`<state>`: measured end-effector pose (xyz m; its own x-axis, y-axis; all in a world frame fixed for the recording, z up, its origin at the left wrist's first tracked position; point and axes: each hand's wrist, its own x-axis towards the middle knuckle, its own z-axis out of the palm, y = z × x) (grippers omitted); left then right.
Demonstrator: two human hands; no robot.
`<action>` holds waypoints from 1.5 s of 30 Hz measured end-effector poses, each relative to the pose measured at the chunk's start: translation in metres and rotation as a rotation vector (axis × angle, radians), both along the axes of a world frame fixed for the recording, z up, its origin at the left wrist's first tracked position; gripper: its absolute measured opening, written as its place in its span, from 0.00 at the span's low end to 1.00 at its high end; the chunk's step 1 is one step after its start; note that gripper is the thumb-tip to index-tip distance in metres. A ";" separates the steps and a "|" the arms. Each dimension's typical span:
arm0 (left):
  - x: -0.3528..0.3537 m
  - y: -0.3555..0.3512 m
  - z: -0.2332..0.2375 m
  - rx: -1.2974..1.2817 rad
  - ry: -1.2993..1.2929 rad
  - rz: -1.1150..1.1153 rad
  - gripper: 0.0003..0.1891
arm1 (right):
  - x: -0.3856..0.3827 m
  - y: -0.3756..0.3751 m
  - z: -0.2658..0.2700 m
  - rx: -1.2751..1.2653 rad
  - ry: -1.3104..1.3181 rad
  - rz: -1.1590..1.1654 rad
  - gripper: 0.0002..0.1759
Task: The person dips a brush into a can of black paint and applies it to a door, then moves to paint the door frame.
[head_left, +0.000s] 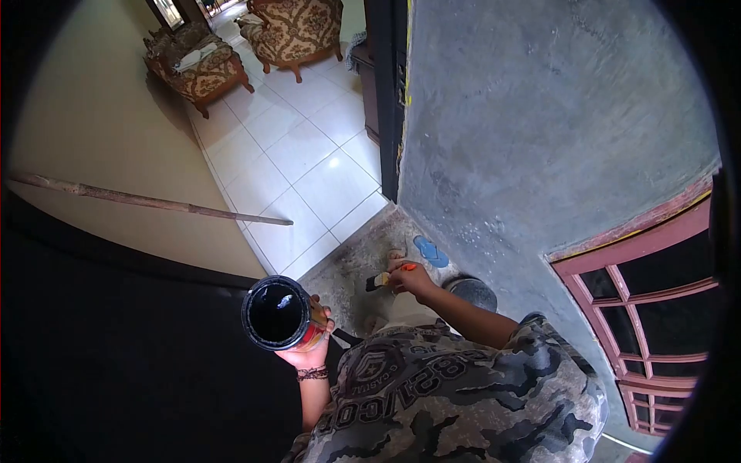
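Note:
My left hand (312,351) is wrapped round a paint can (315,324) with a red and yellow label, held up in front of the dark door (139,339). Its top is uncovered, and glossy black paint (275,310) shows inside. Lower and to the right, my right hand (413,279) grips a paintbrush (380,281) by its orange handle. The brush's dark bristles point left, apart from the can. Beneath that hand lies the rough concrete floor (340,282).
A blue flip-flop (431,251) and a dark round bucket (472,293) stand by the grey plastered wall (556,123). A long wooden pole (154,199) slants across the doorway's left side. Patterned armchairs (297,31) stand on white tiles inside. A pink-framed window (641,301) is at right.

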<state>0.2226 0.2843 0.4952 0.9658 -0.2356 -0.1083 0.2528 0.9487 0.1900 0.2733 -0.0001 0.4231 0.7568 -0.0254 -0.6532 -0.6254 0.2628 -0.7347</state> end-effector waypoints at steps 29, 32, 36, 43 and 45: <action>-0.001 0.001 0.003 0.066 -0.011 0.021 0.47 | 0.004 0.001 -0.028 0.038 -0.006 0.088 0.11; 0.002 -0.002 -0.001 0.032 -0.036 0.024 0.47 | 0.003 -0.001 -0.031 -0.015 -0.037 0.083 0.11; 0.008 -0.005 -0.001 0.035 -0.027 0.025 0.47 | 0.003 -0.007 -0.014 0.004 -0.033 0.027 0.13; 0.003 -0.007 0.006 -0.096 0.027 0.060 0.52 | 0.007 -0.011 -0.041 -0.022 -0.027 0.056 0.15; 0.003 -0.005 0.010 -0.011 -0.025 0.095 0.41 | 0.011 -0.010 -0.023 0.008 -0.018 0.076 0.16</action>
<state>0.2260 0.2796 0.5053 0.9862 -0.1435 -0.0821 0.1565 0.9703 0.1847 0.2840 -0.0100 0.3998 0.7682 0.0380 -0.6391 -0.6302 0.2209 -0.7444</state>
